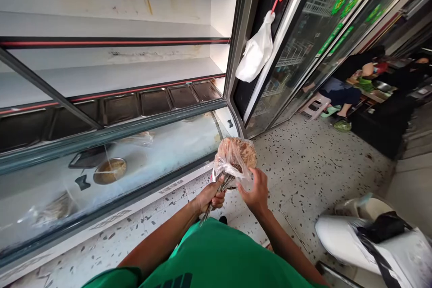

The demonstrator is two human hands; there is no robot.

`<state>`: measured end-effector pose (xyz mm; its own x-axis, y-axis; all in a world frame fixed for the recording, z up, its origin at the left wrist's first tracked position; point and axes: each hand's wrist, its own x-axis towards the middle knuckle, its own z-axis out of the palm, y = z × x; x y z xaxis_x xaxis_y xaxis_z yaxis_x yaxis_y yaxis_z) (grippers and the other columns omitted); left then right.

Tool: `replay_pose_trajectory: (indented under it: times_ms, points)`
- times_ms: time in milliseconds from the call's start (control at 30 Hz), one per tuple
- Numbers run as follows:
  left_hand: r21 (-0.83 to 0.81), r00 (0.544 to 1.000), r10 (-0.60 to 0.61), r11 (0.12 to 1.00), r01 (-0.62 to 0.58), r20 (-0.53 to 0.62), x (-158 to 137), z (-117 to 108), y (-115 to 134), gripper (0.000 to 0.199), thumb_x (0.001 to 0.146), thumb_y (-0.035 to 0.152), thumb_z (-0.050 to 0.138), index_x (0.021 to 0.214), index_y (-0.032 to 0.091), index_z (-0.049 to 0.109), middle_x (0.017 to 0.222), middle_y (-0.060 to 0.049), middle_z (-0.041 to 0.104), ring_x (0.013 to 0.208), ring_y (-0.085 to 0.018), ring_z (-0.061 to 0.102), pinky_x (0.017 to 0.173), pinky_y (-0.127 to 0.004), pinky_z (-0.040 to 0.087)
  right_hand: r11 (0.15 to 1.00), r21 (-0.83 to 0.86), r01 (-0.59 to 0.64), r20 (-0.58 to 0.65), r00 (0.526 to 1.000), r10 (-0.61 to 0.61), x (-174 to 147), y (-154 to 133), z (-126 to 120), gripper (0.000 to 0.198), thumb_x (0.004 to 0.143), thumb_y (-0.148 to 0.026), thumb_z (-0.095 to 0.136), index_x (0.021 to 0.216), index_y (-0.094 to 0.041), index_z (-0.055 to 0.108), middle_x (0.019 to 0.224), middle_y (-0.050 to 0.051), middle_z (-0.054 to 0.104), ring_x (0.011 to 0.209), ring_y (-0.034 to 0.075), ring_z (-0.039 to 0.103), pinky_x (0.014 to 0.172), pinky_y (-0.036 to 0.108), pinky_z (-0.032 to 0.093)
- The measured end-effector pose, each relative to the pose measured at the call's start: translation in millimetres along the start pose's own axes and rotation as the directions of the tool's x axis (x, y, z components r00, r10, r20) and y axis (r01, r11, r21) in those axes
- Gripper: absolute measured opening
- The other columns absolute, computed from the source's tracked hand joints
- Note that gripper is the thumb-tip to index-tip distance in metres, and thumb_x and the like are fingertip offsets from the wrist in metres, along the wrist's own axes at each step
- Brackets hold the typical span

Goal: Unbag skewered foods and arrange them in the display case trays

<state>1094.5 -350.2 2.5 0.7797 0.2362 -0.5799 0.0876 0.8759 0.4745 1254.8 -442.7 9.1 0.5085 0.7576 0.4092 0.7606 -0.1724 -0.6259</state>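
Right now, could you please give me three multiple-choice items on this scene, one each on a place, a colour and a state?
1. Where does the white bag hang?
A. on the cabinet door frame
B. on the stool
C. inside the display case

2. What colour is the person's shirt?
A. red
B. green
C. white

3. How is the bundle of skewers held?
A. lying on the floor
B. left hand grips the sticks, right hand at the plastic wrap
C. one hand only

Answers: 1 A, it dangles from a red tie there; 2 B, green fabric below; 3 B, both hands touch it.
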Motion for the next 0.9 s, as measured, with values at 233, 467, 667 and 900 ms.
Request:
replay_pose_trajectory:
  times_ms: [233,467,667,900]
  points:
    - [0.138,0.999,0.000,0.990,0.006,-0.047,1,-4,5,0.059,0.063,0.074,0.060,0.066,0.018,0.043,0.041,0.012,0.025,0.032,-0.002,0.017,0.035,-0.017,0.009,0.984,-0.068,0.167,0.140,0.978,-0.157,59,-16,-3,0.014,0.084,-0.021,0.046,0.079,-0.016,0.057,0.086,0.008,0.057,0.085,0.020,0.050,0.077,0.034,0.044]
    - [0.250,0.998,-0.008,0.968,0.024,-0.063,-6,-4,7,0.058,0.060,0.072,0.064,0.066,0.018,0.043,0.039,0.011,0.029,0.030,-0.002,0.021,0.035,-0.018,0.012,0.900,0.318,-0.297,0.720,0.693,-0.026,115,-67,-47,0.025,0.076,-0.040,0.062,0.074,-0.016,0.058,0.058,-0.004,0.050,0.050,0.008,0.043,0.047,0.020,0.033]
    - [0.256,1.000,0.016,0.967,-0.012,-0.015,-16,-13,9,0.058,0.063,0.071,0.063,0.067,0.018,0.042,0.039,0.012,0.028,0.030,-0.001,0.020,0.034,-0.016,0.012,0.872,0.359,-0.332,0.548,0.831,0.090,110,-58,-108,0.031,0.084,-0.048,0.054,0.083,-0.018,0.059,0.063,-0.001,0.054,0.048,0.008,0.041,0.046,0.023,0.035]
    - [0.343,0.998,0.062,0.938,-0.048,-0.029,-20,-21,18,0.058,0.057,0.066,0.070,0.058,0.019,0.037,0.037,0.010,0.029,0.029,-0.002,0.022,0.033,-0.018,0.012,0.873,-0.050,0.486,0.411,0.806,-0.425,36,-67,-41,0.036,0.084,-0.043,0.054,0.108,-0.018,0.061,0.105,0.011,0.064,0.101,0.025,0.055,0.095,0.046,0.036]
